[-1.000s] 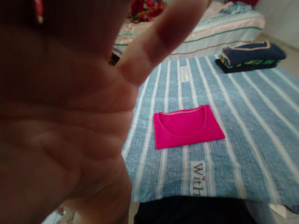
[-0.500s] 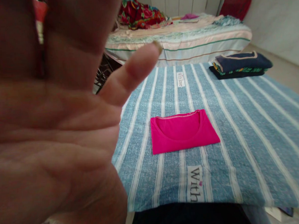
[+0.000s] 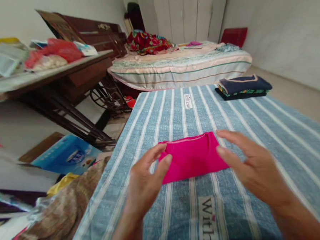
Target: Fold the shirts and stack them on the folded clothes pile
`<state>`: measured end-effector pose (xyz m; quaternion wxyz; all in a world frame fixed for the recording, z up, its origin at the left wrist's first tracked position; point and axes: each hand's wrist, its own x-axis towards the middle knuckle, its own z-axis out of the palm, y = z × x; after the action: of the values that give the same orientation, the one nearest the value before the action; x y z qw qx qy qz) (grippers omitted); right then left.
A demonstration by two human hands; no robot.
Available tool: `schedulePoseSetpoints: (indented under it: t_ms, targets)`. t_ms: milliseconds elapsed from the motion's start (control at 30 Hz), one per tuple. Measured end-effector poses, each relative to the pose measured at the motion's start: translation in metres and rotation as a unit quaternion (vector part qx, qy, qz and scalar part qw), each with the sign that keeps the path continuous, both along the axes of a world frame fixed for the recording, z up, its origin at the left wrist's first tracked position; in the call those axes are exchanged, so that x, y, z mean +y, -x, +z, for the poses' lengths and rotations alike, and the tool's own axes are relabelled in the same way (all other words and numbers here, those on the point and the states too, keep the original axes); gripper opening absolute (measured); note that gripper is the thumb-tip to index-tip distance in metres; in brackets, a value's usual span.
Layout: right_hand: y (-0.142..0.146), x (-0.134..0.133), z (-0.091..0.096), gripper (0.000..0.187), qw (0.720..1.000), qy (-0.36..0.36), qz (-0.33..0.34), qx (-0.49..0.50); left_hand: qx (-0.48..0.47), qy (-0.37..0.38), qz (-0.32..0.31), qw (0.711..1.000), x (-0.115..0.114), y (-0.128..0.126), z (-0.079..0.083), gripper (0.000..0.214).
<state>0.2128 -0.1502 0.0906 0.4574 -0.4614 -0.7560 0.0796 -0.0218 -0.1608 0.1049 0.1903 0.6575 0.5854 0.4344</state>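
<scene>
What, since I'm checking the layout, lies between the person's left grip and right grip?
A folded pink shirt lies between the left grip and right grip, on striped cloth, in the head view.

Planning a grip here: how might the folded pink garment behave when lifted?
The pink garment looks thin, so it's probably light and floppy. No fastening shows on its folds, so one-edge lifting might open it.

The left hand point(image 3: 143, 183) and right hand point(image 3: 259, 174) flank a folded pink garment point(image 3: 191, 159) on a striped blue cloth point(image 3: 287, 138).
</scene>
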Motion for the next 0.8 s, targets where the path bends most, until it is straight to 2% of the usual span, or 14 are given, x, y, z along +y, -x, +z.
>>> schedulePoseSetpoints:
  t_ms: [67, 133, 233, 367, 500, 633, 800]
  targets:
    - [0.014, 0.006, -0.020, 0.035, 0.998, 0.031, 0.016, -0.053, 0.144, -0.001, -0.019, 0.989, 0.009, -0.011, -0.032, 0.039]
    - [0.028, 0.012, -0.044, 0.041, 0.988, 0.072, 0.039, -0.130, 0.252, 0.002, -0.048, 0.966, 0.014, -0.020, -0.058, 0.042]
    - [0.040, 0.023, -0.070, 0.049, 0.967, 0.119, 0.072, -0.214, 0.343, 0.018, -0.067, 0.937, 0.021, -0.029, -0.077, 0.043]
    - [0.041, 0.033, -0.081, 0.066, 0.950, 0.142, 0.081, -0.267, 0.395, 0.050, -0.077, 0.914, 0.028, -0.028, -0.084, 0.046]
    - [0.040, 0.037, -0.086, 0.074, 0.944, 0.153, 0.079, -0.283, 0.400, 0.069, -0.075, 0.911, 0.031, -0.024, -0.095, 0.049]
    - [0.039, 0.037, -0.089, 0.073, 0.945, 0.155, 0.080, -0.277, 0.365, 0.069, -0.080, 0.925, 0.032, -0.023, -0.097, 0.048]
    - [0.040, 0.033, -0.082, 0.071, 0.955, 0.135, 0.076, -0.254, 0.265, 0.003, -0.053, 0.963, 0.031, -0.006, -0.085, 0.038]
